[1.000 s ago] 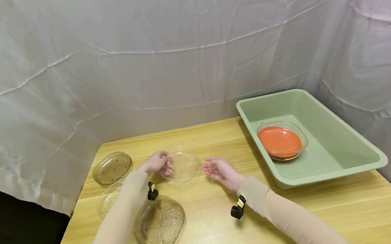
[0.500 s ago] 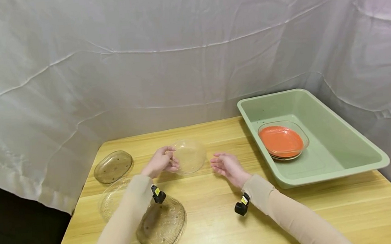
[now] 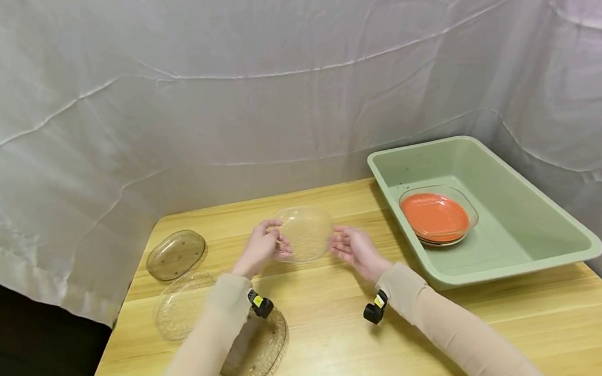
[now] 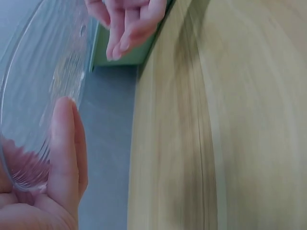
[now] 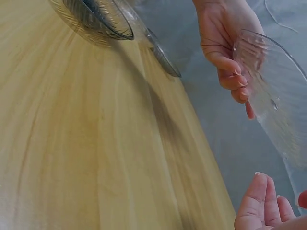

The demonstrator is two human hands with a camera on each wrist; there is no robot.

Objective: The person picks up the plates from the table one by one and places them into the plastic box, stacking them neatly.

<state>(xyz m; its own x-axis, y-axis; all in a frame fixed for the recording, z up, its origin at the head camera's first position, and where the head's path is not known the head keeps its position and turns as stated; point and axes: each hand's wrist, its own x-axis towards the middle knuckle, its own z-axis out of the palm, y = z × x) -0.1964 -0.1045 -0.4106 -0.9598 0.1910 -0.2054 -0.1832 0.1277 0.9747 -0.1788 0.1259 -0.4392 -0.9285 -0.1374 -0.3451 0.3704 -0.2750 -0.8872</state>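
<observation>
A clear glass plate (image 3: 306, 235) with a ridged, rippled surface is held above the table. My left hand (image 3: 264, 246) grips its left rim, the thumb on one face and fingers behind the glass, as the left wrist view (image 4: 53, 177) shows. At the plate's right rim is my right hand (image 3: 357, 250), fingers extended and slightly bent. The right wrist view puts those fingers (image 5: 259, 206) just under the plate's edge; whether they touch it I cannot tell.
A green tub (image 3: 524, 216) on the right holds an orange dish (image 3: 435, 217) with a clear glass rim, stacked on other dishes. At left lie a brown glass dish (image 3: 176, 255), a clear one (image 3: 180, 312) and another brown dish (image 3: 261, 352), partly behind the left forearm.
My left hand has carried the clear glass plate rightward and a little farther from me. My right hand has shifted slightly right and away, and the plate's rim now lies close to its fingers.
</observation>
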